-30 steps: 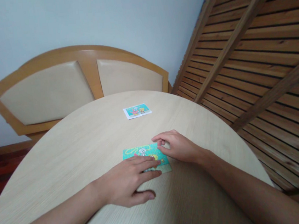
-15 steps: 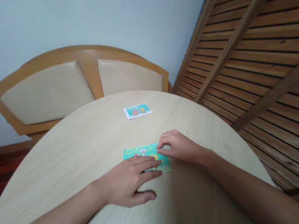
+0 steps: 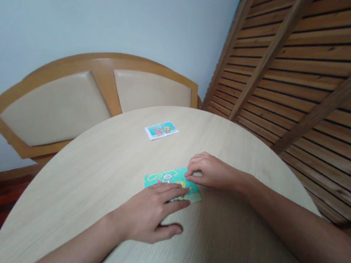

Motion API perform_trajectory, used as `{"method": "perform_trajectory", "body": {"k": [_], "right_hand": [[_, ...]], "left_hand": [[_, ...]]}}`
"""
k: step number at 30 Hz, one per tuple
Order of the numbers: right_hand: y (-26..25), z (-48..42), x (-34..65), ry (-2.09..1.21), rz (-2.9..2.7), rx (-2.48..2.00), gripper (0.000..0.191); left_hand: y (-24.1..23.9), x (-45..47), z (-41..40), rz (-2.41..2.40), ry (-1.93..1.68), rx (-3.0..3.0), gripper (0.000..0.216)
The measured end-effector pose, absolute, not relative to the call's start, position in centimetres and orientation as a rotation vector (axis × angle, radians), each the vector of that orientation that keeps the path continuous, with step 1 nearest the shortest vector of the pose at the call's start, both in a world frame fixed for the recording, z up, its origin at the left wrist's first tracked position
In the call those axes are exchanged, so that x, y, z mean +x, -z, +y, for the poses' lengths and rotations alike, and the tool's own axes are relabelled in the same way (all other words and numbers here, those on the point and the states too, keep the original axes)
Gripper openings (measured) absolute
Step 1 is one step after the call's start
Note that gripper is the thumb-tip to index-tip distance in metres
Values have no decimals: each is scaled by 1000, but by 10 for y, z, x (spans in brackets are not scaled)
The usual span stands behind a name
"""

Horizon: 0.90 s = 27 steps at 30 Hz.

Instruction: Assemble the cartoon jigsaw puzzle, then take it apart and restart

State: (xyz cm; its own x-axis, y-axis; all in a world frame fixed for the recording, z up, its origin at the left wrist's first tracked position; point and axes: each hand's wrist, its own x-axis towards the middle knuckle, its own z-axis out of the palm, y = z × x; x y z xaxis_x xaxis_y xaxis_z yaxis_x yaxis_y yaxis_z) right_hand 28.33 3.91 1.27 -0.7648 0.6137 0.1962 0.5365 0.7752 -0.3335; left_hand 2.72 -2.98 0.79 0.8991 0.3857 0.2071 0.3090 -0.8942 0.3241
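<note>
A small green-and-teal jigsaw puzzle [image 3: 153,180] with cartoon figures lies flat on the round wooden table [image 3: 97,164]. My left hand [image 3: 154,211] rests over its lower left part, palm down, fingers stretched and apart, hiding some of the picture. At the puzzle's upper right corner is my right hand [image 3: 209,169], thumb and forefinger tips pinched together on or just above the surface. Whatever those tips hold, if anything, is too small or hidden to make out.
Farther back on the table lies a white-edged picture card [image 3: 162,130] with similar cartoon figures. Behind the table stands a padded wooden bench back [image 3: 111,88] against a pale wall. Slatted wood panelling [image 3: 297,72] runs along the right side.
My right hand's pinched fingertips have shifted very slightly to the right at the puzzle's upper right corner. My left hand and the puzzle have stayed in place.
</note>
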Motion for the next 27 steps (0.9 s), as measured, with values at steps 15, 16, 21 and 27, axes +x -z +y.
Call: {"method": "perform_trajectory", "body": {"k": [15,16,21,27], "right_hand": [[-17,38,287,-380,-2715,-788,12],[-18,38,287,-382,-2721,-781,12],[-21,37,288,-398,-2719,-819,11],[-17,37,289,-438,-2669,-877,41]], "left_hand": [[-9,28,-30,529,-387,2776,48],[-9,28,-30,531,-385,2774,49],[-8,28,-30,523,-377,2773,53],[-7,19,-19,715,-472,2694,58]]}}
